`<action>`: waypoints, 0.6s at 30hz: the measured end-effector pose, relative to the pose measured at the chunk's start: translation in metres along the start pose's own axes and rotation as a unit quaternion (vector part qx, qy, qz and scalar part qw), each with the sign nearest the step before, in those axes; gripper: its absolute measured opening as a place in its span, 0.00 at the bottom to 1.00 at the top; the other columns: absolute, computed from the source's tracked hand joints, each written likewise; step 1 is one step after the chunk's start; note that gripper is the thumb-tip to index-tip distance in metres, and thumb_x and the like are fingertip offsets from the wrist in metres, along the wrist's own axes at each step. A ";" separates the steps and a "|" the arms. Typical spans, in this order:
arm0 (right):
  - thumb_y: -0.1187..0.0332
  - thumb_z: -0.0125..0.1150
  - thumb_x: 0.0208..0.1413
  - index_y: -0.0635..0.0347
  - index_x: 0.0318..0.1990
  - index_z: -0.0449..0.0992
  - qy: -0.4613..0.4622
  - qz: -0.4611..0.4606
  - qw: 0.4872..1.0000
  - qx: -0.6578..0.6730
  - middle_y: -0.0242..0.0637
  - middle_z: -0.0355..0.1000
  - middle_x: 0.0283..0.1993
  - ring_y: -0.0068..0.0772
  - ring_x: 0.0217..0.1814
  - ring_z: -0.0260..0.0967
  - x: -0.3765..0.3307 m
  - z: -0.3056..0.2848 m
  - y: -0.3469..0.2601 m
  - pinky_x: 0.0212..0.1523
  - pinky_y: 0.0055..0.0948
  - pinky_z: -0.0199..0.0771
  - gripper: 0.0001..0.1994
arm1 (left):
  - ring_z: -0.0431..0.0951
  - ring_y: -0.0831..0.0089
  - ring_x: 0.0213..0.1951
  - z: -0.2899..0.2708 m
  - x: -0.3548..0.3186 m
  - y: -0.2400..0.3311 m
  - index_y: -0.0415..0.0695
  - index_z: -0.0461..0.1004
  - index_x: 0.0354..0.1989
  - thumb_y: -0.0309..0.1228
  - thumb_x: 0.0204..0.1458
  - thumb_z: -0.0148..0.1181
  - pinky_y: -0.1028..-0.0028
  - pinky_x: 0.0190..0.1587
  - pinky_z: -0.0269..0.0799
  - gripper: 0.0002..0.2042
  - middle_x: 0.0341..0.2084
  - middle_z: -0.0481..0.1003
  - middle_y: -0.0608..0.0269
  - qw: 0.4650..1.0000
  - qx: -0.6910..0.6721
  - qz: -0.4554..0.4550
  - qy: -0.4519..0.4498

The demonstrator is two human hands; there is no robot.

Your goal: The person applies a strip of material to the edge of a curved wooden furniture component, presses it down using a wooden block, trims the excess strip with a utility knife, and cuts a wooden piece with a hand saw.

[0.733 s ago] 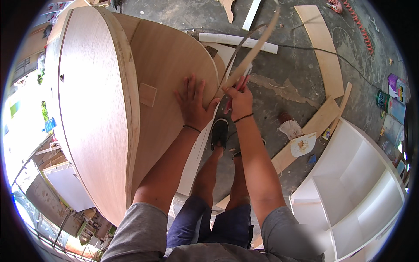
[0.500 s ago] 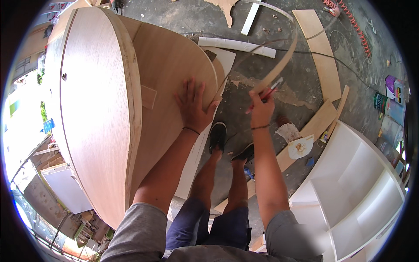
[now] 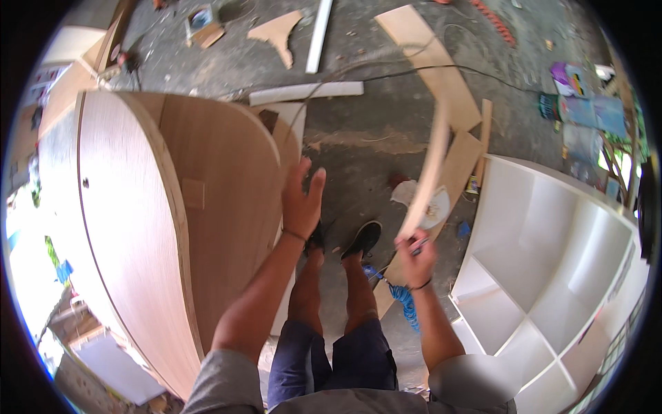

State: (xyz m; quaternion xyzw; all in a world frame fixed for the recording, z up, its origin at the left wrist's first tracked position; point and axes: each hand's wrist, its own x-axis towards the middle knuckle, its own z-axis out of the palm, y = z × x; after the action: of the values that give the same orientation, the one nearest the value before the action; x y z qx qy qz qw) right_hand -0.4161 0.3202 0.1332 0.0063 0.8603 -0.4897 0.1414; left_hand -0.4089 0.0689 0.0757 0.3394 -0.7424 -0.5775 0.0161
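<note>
My right hand is closed around a long, thin, wood-coloured edging strip, with a small dark part of a tool showing among the fingers. From there the strip rises, blurred, and appears to loop back toward the curved edge of the wood-grain cabinet on the left. My left hand is by that curved edge, fingers stretched out and apart. Whether its palm touches the edge or the strip cannot be made out. A small wooden block sits on the cabinet's brown panel.
A white shelf unit with compartments stands at the right. Flat boards, white strips and a dark cable lie on the concrete floor. A coiled blue hose is near my right forearm. Containers stand at the far right.
My right hand has drawn the strip down toward me, and the red tool handle seen before is now mostly hidden. My left hand has shifted from the panel's face to its edge. The view has turned.
</note>
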 end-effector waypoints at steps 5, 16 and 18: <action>0.78 0.61 0.41 0.58 0.33 0.70 -0.136 -0.041 0.990 0.014 0.32 0.68 0.26 0.26 0.21 0.65 -0.093 -0.006 -0.028 0.23 0.24 0.65 0.10 | 0.73 0.71 0.45 0.019 -0.057 0.098 0.39 0.62 0.55 0.45 0.59 0.45 0.71 0.45 0.68 0.23 0.46 0.71 0.56 0.795 -0.488 -0.297 -0.204; 0.66 0.64 0.44 0.62 0.46 0.69 0.110 0.057 0.986 0.108 0.33 0.61 0.27 0.27 0.28 0.59 -0.124 -0.137 -0.135 0.32 0.25 0.63 0.21 | 0.69 0.80 0.23 0.011 -0.161 0.329 0.35 0.65 0.49 0.29 0.58 0.48 0.79 0.26 0.67 0.14 0.25 0.67 0.66 0.930 -0.257 0.100 -0.245; 0.67 0.63 0.46 0.63 0.47 0.68 0.168 -0.017 0.979 0.118 0.34 0.65 0.31 0.26 0.28 0.61 -0.124 -0.177 -0.138 0.32 0.25 0.64 0.20 | 0.68 0.81 0.22 0.023 -0.191 0.359 0.34 0.66 0.49 0.29 0.58 0.48 0.81 0.25 0.64 0.13 0.25 0.67 0.67 0.928 -0.230 0.155 -0.249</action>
State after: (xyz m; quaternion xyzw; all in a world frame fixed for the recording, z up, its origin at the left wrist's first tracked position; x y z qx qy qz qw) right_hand -0.3595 0.4139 0.3652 0.0907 0.8080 -0.5819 -0.0151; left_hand -0.4459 0.2254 0.4505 0.0528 -0.6128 -0.7885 -0.0022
